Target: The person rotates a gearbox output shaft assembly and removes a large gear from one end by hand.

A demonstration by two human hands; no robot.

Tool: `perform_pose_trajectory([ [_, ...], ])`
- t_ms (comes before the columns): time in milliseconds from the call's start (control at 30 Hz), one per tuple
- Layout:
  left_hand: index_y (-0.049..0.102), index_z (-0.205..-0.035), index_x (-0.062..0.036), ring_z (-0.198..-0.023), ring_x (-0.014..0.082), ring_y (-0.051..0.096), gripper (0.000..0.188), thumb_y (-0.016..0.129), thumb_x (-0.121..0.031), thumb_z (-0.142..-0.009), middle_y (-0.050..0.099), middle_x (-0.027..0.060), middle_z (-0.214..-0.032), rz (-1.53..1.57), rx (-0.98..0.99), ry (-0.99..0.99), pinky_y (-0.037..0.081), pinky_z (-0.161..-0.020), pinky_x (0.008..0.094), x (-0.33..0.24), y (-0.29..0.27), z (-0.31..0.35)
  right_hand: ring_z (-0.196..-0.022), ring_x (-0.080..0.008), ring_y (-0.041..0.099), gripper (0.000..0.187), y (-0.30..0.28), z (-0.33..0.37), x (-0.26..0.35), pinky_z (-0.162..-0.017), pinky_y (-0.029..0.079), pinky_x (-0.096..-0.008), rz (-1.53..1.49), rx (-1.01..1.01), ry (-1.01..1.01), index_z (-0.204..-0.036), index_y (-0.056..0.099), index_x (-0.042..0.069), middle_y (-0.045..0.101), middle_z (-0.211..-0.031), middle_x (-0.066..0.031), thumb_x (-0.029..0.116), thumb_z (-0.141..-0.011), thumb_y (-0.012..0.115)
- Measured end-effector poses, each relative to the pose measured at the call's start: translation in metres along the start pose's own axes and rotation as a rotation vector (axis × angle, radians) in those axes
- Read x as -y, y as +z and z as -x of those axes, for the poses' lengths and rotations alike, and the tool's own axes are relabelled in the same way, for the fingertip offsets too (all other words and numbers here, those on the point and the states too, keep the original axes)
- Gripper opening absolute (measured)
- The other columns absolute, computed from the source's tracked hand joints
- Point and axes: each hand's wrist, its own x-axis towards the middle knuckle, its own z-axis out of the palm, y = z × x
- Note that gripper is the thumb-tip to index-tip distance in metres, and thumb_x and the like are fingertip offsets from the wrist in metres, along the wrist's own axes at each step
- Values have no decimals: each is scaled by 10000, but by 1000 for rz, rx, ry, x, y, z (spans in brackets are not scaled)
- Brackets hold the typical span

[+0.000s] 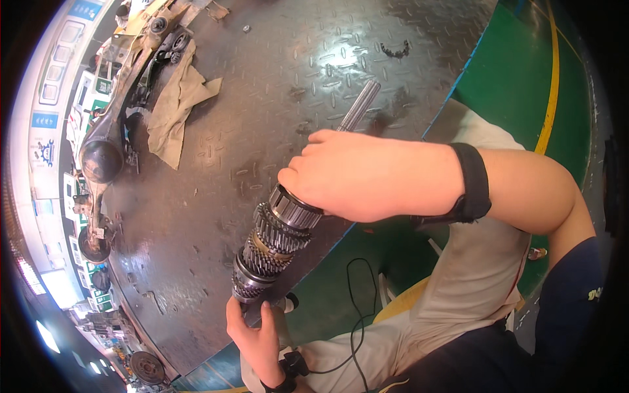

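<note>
A gearbox shaft (263, 253) carrying several toothed gears and rings lies slantwise across the near edge of a steel-topped bench. My right hand (370, 175) is closed round its upper part, and it hides the stretch between the gears and the bare splined end (359, 107). At the lower end, my left hand (257, 342) grips the shaft between thumb and fingers, just below the last gear. Both wrists wear black bands.
Tread-patterned steel covers the bench (262, 85). A crumpled tan cloth (178, 108) lies at its left, near a dark vehicle axle (103, 157). Towards the back are a curved black strip (396, 51) and a small nut (246, 29). A black cable (354, 314) hangs near my legs.
</note>
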Motion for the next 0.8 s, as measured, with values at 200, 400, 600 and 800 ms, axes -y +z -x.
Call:
perform_pose_trajectory([
  [200,634,-1269,99,-1005,268,664,454,790,-53,-871,713,190,-1087,46,57,-38,521,-972,397,-3,-3,-1,-963,-313,723,292,-9,4,-8,-957,503,-396,58,-42,-41,-1043,626,24,728,-984,-120,61,-794,776],
  [400,622,-1292,97,-1039,289,666,489,808,-67,-871,703,207,-1128,21,30,-26,509,-993,402,-1,-3,1,-944,-338,715,258,-17,-6,-7,-942,515,-421,-26,129,102,-1030,625,15,727,-972,-134,81,-810,742],
  [600,618,-1304,97,-1063,311,667,506,815,-88,-875,701,217,-1155,-1,50,-23,499,-1010,409,-2,-5,1,-1033,-324,703,279,0,1,-4,-1028,497,-437,19,24,23,-1062,620,27,703,-1003,-120,104,-841,772],
  [800,617,-1301,100,-1062,312,667,508,813,-94,-875,702,220,-1148,-19,48,-27,499,-1012,408,-2,-5,1,-1054,-310,693,320,-10,-5,-8,-1019,495,-423,68,57,12,-1048,634,37,693,-1011,-98,116,-804,825],
])
